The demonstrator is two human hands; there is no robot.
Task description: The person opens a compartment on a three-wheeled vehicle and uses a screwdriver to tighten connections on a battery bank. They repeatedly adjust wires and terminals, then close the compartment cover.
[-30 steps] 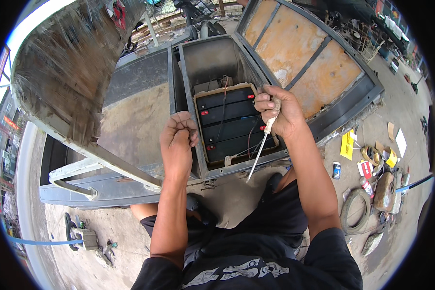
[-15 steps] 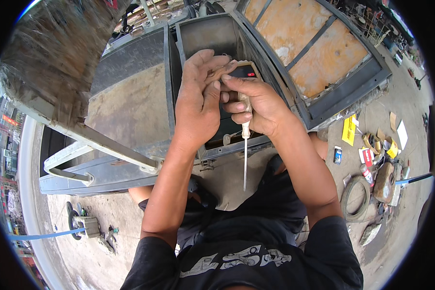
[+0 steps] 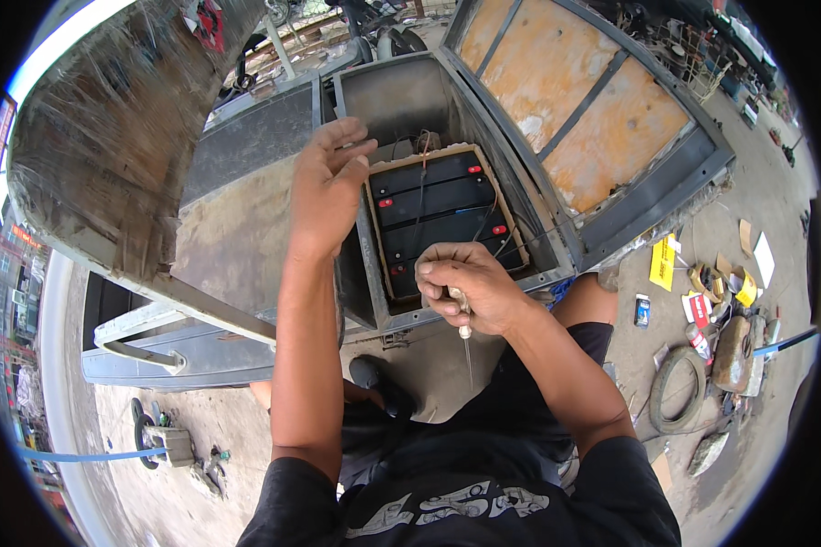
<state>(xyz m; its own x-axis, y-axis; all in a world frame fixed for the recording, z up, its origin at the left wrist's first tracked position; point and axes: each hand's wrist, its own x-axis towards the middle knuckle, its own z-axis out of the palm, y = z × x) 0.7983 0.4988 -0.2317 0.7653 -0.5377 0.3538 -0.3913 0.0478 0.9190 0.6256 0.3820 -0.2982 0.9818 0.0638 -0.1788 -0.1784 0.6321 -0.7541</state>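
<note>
My left hand (image 3: pixel 328 187) is raised at the upper left of an open metal compartment (image 3: pixel 388 87), fingers loosely bent and apart, holding nothing visible. My right hand (image 3: pixel 472 287), low over the compartment's front, is wrapped round a pale-handled screwdriver (image 3: pixel 466 337), its thin shaft pointing down toward me. Inside the compartment, black batteries (image 3: pixel 429 210) with red terminal caps and some wires lie in a cardboard surround; my right hand covers part of them.
An open lid (image 3: pixel 570 109) with a stained plywood panel lies to the right. A worn seat-like panel (image 3: pixel 109 137) on a pale tube frame (image 3: pixel 201 310) is at left, beside a flat deck (image 3: pixel 233 237). A tire (image 3: pixel 677 390) and scattered packaging (image 3: pixel 662 262) lie on the ground.
Both hands met over the compartment half a second ago; now they have parted. My left hand has moved left with fingers spread, my right hand down with the screwdriver, uncovering more batteries.
</note>
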